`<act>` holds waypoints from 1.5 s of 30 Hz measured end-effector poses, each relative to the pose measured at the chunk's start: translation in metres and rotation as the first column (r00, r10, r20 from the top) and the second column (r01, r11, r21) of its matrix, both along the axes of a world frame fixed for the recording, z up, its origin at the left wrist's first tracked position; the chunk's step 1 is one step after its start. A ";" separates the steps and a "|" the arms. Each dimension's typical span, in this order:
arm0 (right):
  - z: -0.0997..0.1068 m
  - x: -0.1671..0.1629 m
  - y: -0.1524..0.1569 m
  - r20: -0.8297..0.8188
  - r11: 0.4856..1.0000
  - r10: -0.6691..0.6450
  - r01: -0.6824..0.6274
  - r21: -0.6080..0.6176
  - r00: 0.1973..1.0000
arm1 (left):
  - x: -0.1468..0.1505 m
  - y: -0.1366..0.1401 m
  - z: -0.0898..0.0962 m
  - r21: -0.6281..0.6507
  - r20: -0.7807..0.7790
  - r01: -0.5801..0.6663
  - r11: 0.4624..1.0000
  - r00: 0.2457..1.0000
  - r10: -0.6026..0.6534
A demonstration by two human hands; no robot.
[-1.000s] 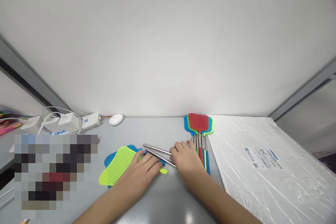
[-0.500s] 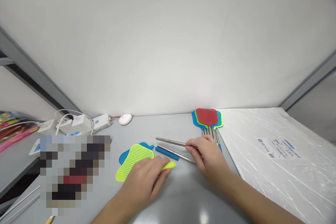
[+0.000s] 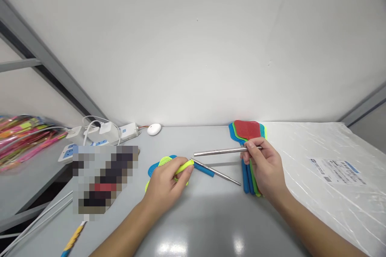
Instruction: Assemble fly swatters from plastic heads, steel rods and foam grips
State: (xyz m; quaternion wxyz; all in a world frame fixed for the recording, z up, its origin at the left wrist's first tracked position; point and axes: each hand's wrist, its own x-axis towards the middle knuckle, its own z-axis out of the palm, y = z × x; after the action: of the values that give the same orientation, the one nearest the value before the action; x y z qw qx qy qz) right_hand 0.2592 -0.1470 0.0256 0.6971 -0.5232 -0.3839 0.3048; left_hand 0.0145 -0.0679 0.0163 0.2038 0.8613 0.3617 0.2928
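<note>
My left hand (image 3: pixel 169 180) is closed round a yellow-green handle grip (image 3: pixel 184 166), one end pointing right and up. In my right hand (image 3: pixel 265 164) a metal rod (image 3: pixel 220 151) is pinched near its right end, held level above the table with its free end near the grip. The two are apart. Beneath lie a second metal rod (image 3: pixel 223 175) and a blue handle grip (image 3: pixel 204 169). A yellow-green perforated fly swatter head (image 3: pixel 165 160) and a blue one (image 3: pixel 153 168) lie partly hidden behind my left hand. Several fly swatters (image 3: pixel 247 128) are stacked behind my right hand.
A plastic-wrapped white board (image 3: pixel 331 160) covers the right side. On the left are a power strip (image 3: pixel 68 152) with plugs and cables, a white oval case (image 3: pixel 154 129) and a pixelated patch (image 3: pixel 105 180). Colourful bagged items (image 3: pixel 27 136) lie at far left.
My right hand has lifted the rod off the table and turned it level. My left hand has raised the yellow-green grip and tilted it upward. The view has shifted left.
</note>
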 end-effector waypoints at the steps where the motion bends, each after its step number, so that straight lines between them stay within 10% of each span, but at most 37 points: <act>1: 0.000 0.001 0.000 -0.020 1.000 0.012 -0.012 0.002 1.000 | 0.001 0.000 0.000 -0.005 -0.009 -0.005 1.000 1.000 0.005; 34: -0.004 -0.007 0.001 -0.165 0.997 0.075 -0.079 -0.019 0.983 | 0.003 -0.004 -0.004 0.019 -0.159 0.268 0.963 0.952 -0.262; 41: -0.004 -0.022 -0.011 0.143 0.934 0.313 -0.276 -0.228 0.939 | 0.000 -0.005 -0.009 0.105 -0.140 0.299 0.948 0.949 -0.284; 45: 0.002 -0.006 -0.012 0.545 0.900 0.433 -0.311 -0.305 0.718 | -0.004 -0.003 -0.010 0.141 0.021 0.276 0.951 0.959 -0.281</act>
State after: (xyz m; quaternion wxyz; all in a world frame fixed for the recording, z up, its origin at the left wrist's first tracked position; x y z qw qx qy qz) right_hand 0.2534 -0.1589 0.0276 0.4093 -0.5682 -0.6511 0.2928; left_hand 0.0104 -0.0707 0.0065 0.1910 0.9095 0.2117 0.3025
